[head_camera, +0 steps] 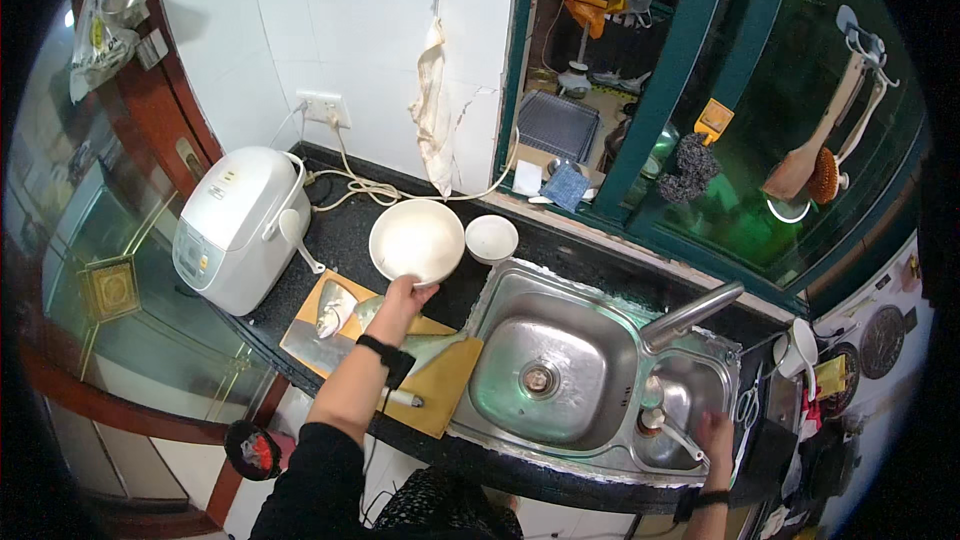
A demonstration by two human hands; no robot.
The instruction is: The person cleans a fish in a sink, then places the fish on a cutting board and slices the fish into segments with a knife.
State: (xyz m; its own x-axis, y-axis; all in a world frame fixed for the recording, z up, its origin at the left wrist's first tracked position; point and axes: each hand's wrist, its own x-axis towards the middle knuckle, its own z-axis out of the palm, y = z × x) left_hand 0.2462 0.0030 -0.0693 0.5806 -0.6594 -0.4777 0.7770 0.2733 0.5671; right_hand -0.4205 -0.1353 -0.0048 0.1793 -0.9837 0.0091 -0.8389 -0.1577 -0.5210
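My left hand (409, 301) grips the near rim of a large cream bowl (417, 241) on the black counter. Beside the bowl stands a smaller white bowl (491, 238). Partly under my left forearm, a wooden cutting board (457, 382) bears a cut fish head (335, 309), a fish tail piece (435, 347) and a wide metal cleaver blade (319, 347) whose pale handle (405, 397) points right. My right hand (714, 435) is at the right edge of the small sink basin, by a white-handled brush or similar tool (679, 441); whether it holds this tool is unclear.
A double stainless steel sink (555, 382) with a faucet (690, 315) lies right of the board. A white rice cooker (244, 229) with a rice paddle (300, 240) stands left, its cord (364, 184) along the wall. Scissors (748, 405) hang at the right. A bin (253, 450) stands below.
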